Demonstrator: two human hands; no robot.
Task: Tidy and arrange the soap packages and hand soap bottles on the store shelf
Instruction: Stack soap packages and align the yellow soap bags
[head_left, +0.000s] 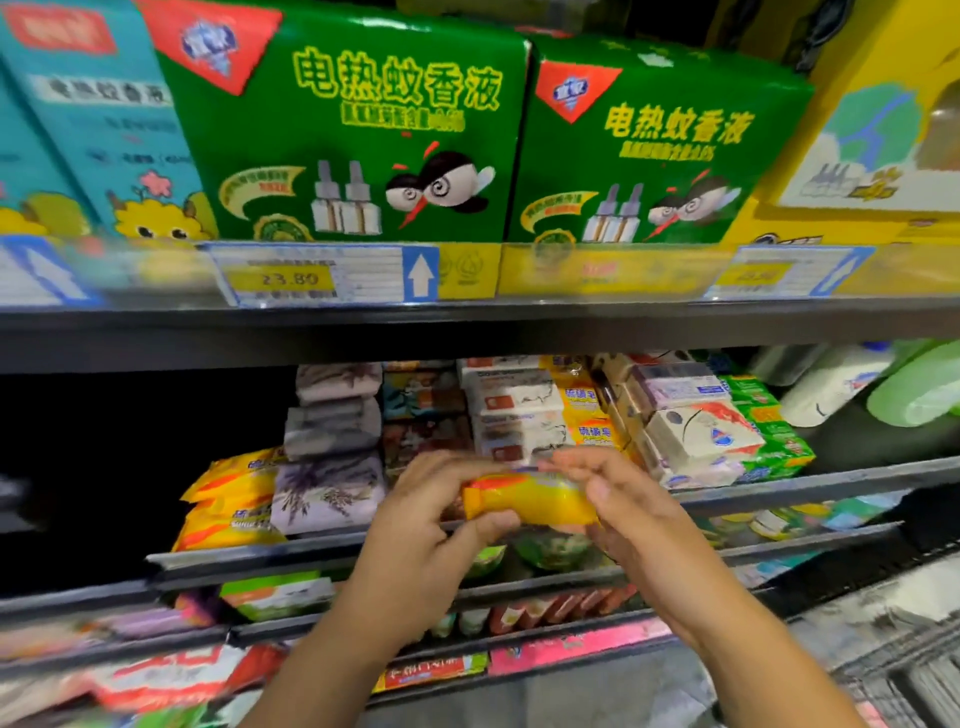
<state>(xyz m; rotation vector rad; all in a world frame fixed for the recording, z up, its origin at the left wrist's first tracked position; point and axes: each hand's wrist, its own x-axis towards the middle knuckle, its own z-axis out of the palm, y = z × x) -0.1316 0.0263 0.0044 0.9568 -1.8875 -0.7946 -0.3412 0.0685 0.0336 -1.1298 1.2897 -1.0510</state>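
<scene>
A yellow and orange soap package (530, 501) is held in front of the middle shelf by both hands. My left hand (431, 525) grips its left end, thumb underneath. My right hand (613, 504) pinches its right end with curled fingers. Behind it the shelf (810, 486) holds stacked soap packages: yellow-orange ones (228, 499) at the left, lavender-print ones (332, 447), white boxes (514, 410), yellow ones (592, 415), and white and green packs (727, 431) at the right. Hand soap bottles, white (831, 384) and green (919, 384), lie at the far right.
Green mosquito-liquid boxes (353, 130) and teal boxes (98, 114) fill the shelf above, with price tags (311, 275) along its rail. Lower shelves hold more packages (275, 597). The left of the middle shelf is dark. A wire basket (904, 670) shows at the bottom right.
</scene>
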